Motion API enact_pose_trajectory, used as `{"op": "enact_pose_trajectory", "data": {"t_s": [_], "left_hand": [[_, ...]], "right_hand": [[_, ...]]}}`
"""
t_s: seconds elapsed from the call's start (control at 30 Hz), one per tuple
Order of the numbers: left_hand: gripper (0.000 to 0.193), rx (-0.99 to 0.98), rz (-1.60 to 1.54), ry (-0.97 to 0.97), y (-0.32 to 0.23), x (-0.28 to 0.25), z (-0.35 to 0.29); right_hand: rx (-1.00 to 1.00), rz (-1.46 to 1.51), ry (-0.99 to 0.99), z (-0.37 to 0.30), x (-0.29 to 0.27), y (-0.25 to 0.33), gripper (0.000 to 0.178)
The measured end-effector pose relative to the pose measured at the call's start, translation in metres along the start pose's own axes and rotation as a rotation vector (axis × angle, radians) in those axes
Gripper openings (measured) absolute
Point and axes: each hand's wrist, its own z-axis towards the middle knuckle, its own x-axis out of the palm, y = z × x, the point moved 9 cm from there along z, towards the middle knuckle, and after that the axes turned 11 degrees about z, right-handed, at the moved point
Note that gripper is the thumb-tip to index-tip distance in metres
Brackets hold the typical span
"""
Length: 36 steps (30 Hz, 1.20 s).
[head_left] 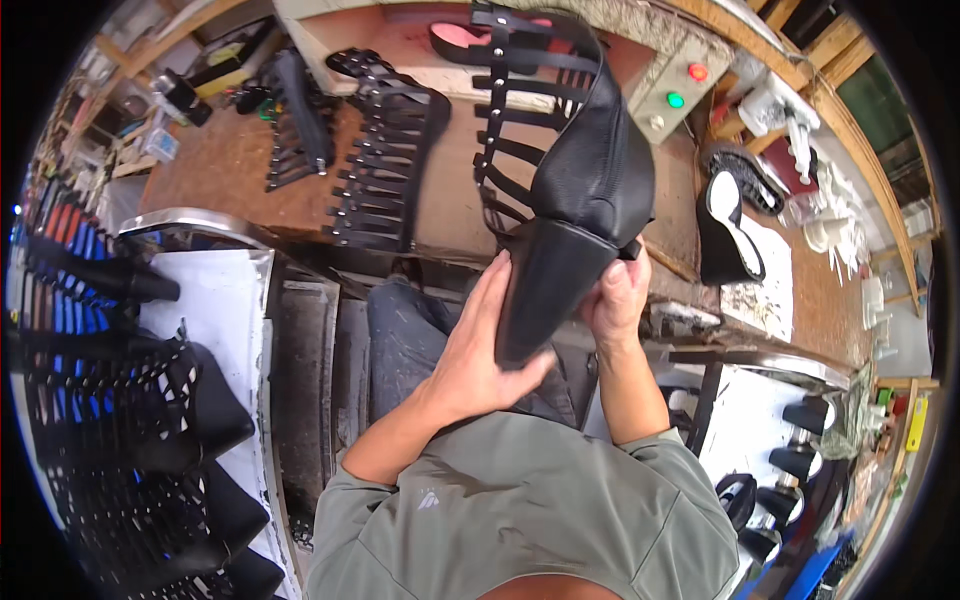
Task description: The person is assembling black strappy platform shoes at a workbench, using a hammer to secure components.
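Between my hands is a black strappy wedge boot (595, 165), tilted with its block heel toward me. Rows of studded straps run up its left side, away from me. My left hand (475, 350) is closed around the heel (560, 285), with its thumb under the near end. On the other side, my right hand (618, 300) grips the boot low down, where the heel meets the leather; some of its fingers are hidden behind the boot. On the bench beyond lie a black strappy boot upper (385, 160) and another dark upper (300, 110).
A pale machine housing (655, 110) with a red light and a green button stands ahead; a pink-lined sole (460, 40) sits inside it. Right, a black wedge sole (728, 230) rests near a glue-crusted container (775, 110). Racks with several strappy boots (215, 405) and heels (795, 460) flank me.
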Motion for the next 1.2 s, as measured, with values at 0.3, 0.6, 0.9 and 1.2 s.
{"op": "enact_pose_trajectory", "data": {"t_s": [0.3,0.6,0.9,1.2], "left_hand": [[0.085,0.004,0.046,-0.149,-0.031,-0.022,0.023],[0.088,-0.006,0.04,-0.111,-0.049,-0.002,0.029],[0.092,0.026,0.145,-0.176,-0.055,0.0,0.013],[0.078,-0.242,0.327,-0.241,-0.04,-0.061,-0.005]], "right_hand": [[0.069,0.069,-0.066,-0.011,0.009,0.035,0.084],[-0.04,0.157,-0.108,-0.004,0.02,0.076,0.029],[-0.106,0.038,-0.044,-0.005,0.023,0.081,0.024],[-0.607,-0.71,0.124,-0.043,0.028,0.065,0.018]]}}
